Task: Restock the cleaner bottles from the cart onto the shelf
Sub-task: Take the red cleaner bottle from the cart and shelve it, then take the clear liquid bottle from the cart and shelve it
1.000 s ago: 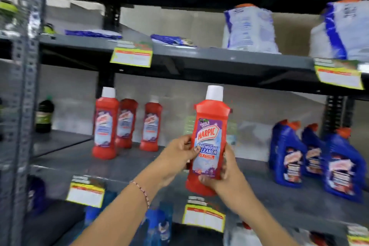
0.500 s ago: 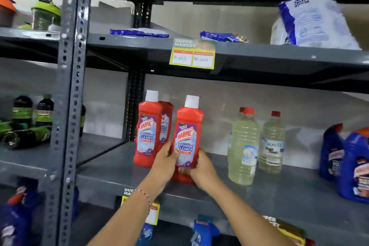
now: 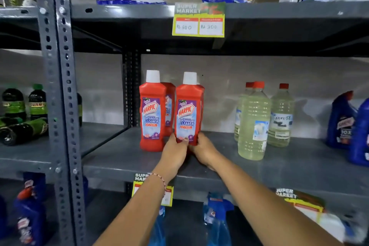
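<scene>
Left hand (image 3: 175, 149) wrapped on the lower left side of the red cleaner bottle (image 3: 188, 111), thumb across the foot of the label. Right hand (image 3: 203, 149) cupped on the lower right corner, fingers curled behind. Both closed on the same bottle, near its base.

Half a second back: same bottle a little nearer the shelf lip and seemingly just off the deck. A full second back: carried high and well to the right, in front of the blue bottles (image 3: 347, 124). Now upright, label forward, base hidden by the hands but level with the grey shelf (image 3: 279, 168); probably landed, cannot confirm contact.

Position: just beside the front red bottle (image 3: 152, 112) of the existing row, narrow gap between, caps at matching height. More red bottles partly hidden behind both. Pale liquid bottles (image 3: 253, 124) well apart to the right, open shelf between.

Judgement: placement of this unit all but finished; only release and a small squaring nudge left. Space to the right suggests room for more facings. Cart not in view, so remaining stock unknown.

Risk, low: pushing further back could knock the hidden rear bottle.
</scene>
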